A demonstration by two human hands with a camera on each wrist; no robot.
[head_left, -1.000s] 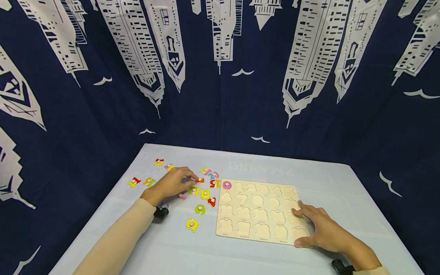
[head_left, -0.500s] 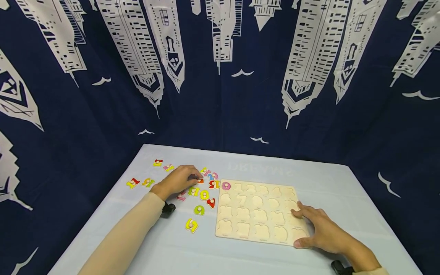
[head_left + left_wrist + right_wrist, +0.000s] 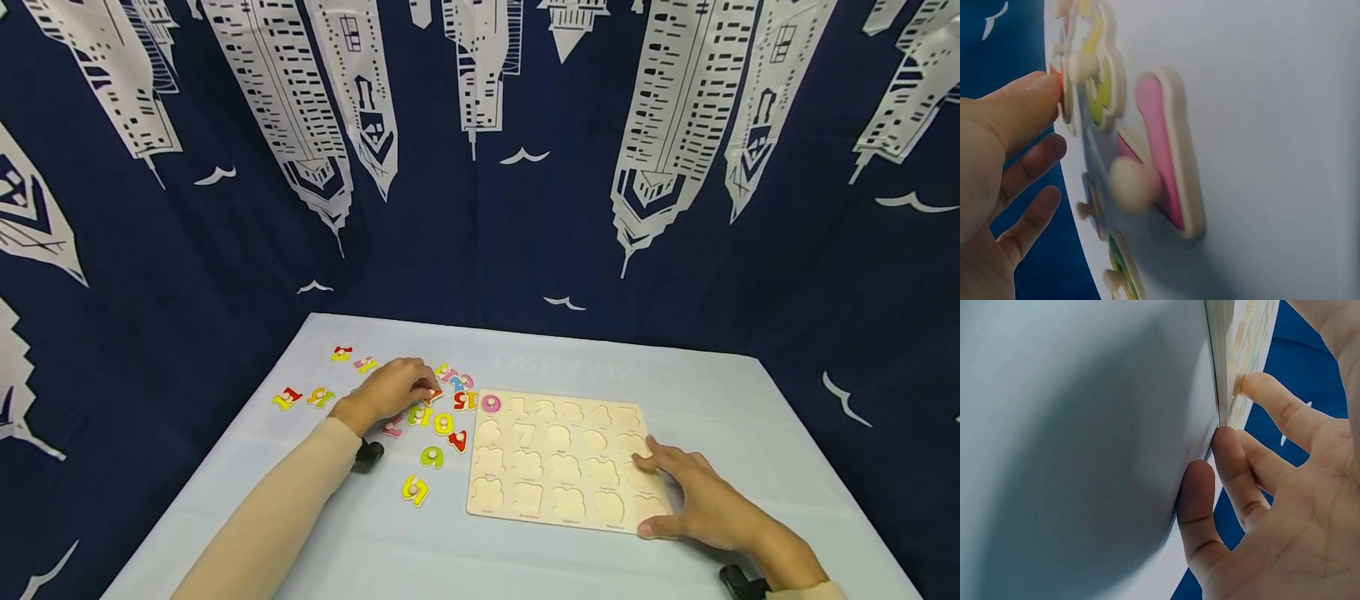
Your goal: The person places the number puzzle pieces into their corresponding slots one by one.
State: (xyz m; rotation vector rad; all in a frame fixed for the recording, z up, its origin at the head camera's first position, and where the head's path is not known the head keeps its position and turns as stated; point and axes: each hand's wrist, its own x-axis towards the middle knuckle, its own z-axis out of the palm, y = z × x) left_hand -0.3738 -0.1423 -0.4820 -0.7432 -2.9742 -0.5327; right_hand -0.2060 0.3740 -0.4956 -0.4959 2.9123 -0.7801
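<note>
In the head view my left hand (image 3: 390,390) pinches a small orange-red number piece (image 3: 433,397) between thumb and index finger. Its shape is mostly covered; in the left wrist view only an edge shows at the fingertips. Close by lie a red 15 piece (image 3: 465,400), a red 4 piece (image 3: 457,441) and a pink knobbed 7 piece (image 3: 1169,153). My right hand (image 3: 701,498) rests spread at the right edge of a wooden number puzzle board (image 3: 547,480), fingertips against its side and top. A pink 0 (image 3: 491,404) sits in the board's far left recess.
Nearer the front lie a green 6 (image 3: 432,457) and a yellow 5 (image 3: 415,491). Several other number pieces, such as the red and yellow one (image 3: 287,398), are scattered left on the white tablecloth (image 3: 390,558). A dark blue printed curtain (image 3: 480,233) hangs behind.
My left hand has moved a little right, its thumb and index finger closing on the orange-red piece, now tilted. The right hand keeps its place at the board.
</note>
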